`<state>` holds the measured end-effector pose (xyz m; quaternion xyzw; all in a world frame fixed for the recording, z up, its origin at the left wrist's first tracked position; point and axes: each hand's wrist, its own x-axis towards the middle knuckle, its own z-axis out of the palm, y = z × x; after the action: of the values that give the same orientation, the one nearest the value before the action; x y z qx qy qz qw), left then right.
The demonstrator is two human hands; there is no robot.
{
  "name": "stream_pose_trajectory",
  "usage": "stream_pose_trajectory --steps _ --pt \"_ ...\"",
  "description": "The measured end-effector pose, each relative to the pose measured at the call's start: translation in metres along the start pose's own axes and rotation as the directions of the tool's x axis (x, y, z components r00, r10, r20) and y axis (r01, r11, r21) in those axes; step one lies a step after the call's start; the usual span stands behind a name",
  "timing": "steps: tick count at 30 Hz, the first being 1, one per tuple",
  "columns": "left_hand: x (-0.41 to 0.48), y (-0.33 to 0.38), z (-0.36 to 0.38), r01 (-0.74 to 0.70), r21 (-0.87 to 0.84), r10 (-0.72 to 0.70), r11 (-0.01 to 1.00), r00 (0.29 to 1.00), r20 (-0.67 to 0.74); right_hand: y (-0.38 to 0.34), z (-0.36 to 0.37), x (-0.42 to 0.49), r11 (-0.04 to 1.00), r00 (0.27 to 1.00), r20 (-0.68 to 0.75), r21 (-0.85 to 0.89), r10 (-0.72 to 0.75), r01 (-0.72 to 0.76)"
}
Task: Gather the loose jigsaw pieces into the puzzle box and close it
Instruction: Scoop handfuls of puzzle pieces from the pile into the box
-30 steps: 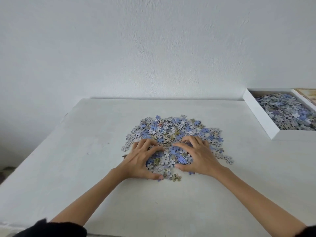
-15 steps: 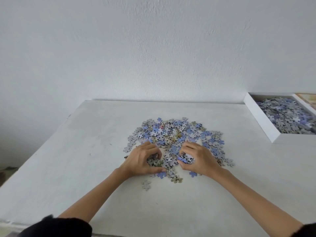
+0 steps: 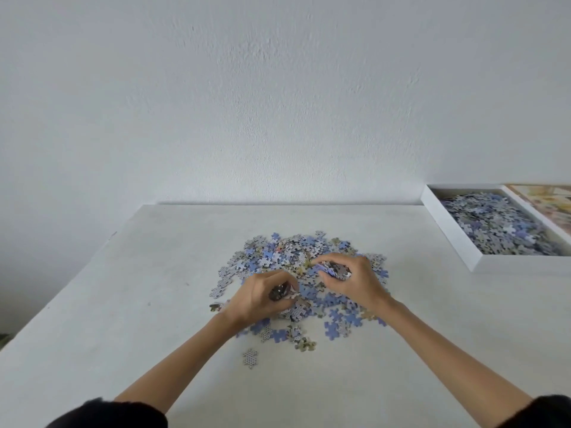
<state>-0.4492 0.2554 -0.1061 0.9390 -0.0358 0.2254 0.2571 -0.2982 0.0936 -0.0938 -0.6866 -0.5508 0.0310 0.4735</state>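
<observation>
Your left hand (image 3: 262, 299) and your right hand (image 3: 355, 281) are both in the pile of jigsaw pieces (image 3: 293, 257) in the middle of the tabletop (image 3: 154, 304). Each hand has its fingers curled round a small bunch of pieces. The left hand is low, close to the tabletop, at the near side of the pile. The right hand is a bit higher and further back, with its knuckles up and its bunch peeking out between finger and thumb. Both arms reach straight out from the near edge, with dark sleeves pushed up.

The puzzle box (image 3: 525, 263) sits open at the far right corner of the tabletop, well apart from the pile. It already has many pieces in it. Something with a picture on it (image 3: 547, 200) lies just past the box. It may be the lid, but I cannot tell.

I think you are about to carry these two handfuls to the box. Squeeze gently so no pieces slip out the sides. Cup your hands with the palms a little up as you go. Move over the box wall first, then let go low inside it so nothing bounces out.

A lot of the pile is left, so you will need many more trips. Scooping with both hands pushed together would likely take more each time. Don't forget the one stray piece (image 3: 250, 358) lying alone nearer the near edge.
</observation>
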Motion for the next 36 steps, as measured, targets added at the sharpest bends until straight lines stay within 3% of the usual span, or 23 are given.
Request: stream_pose_trajectory --steps 23,28,36 --pt "0.192 0.108 0.084 -0.256 -0.099 0.254 0.961 0.966 -0.038 0.069 -0.217 0.009 0.987 0.987 -0.155 -0.158 -0.028 0.004" --pt "0.244 0.125 0.124 -0.266 -0.127 0.262 0.956 0.964 -0.046 0.106 -0.27 0.013 0.983 0.988 -0.155 -0.177 0.018 -0.046" --pt "0.318 0.144 0.192 -0.235 -0.195 0.253 0.952 0.965 0.071 0.176 -0.323 0.02 0.954 0.973 -0.184 -0.238 0.138 -0.181"
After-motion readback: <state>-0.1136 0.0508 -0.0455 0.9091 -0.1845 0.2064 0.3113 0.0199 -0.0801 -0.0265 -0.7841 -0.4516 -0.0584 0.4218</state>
